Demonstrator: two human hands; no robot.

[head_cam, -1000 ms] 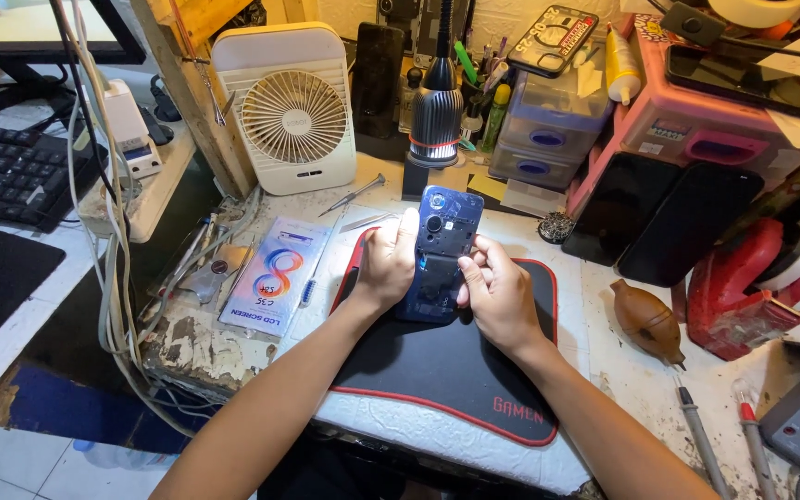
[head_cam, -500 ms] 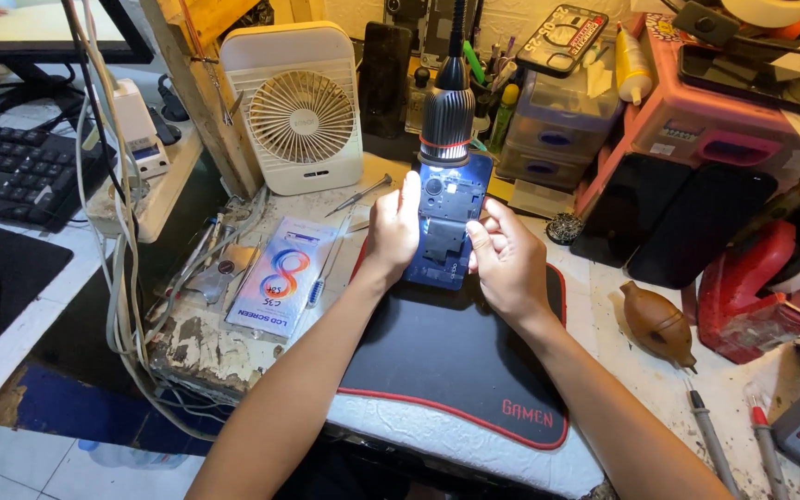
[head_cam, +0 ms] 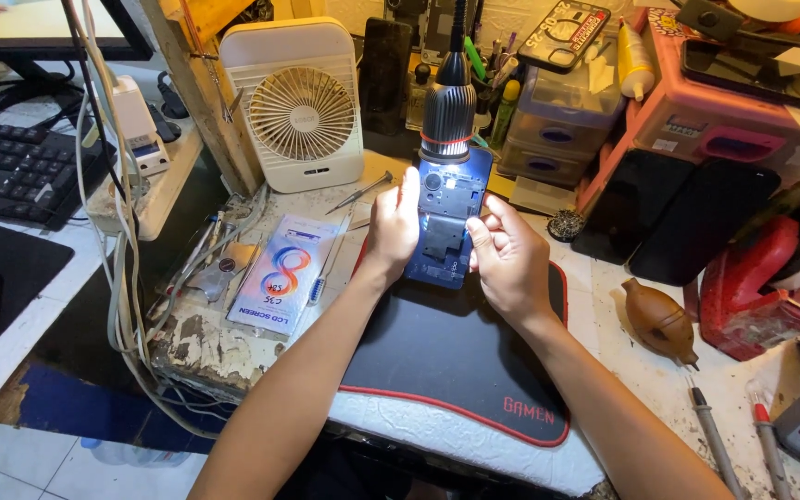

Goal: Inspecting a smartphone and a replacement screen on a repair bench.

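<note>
Both hands, left hand (head_cam: 396, 227) and right hand (head_cam: 504, 259), pinch a blue opened smartphone (head_cam: 446, 220) under a ribbed metal lamp (head_cam: 448, 104), above a black mat (head_cam: 460, 352), beside a white fan (head_cam: 300, 106).

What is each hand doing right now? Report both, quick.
Left hand: closed on the left edge of the opened blue phone under the lamp.
Right hand: gripping the phone's right edge.
</note>
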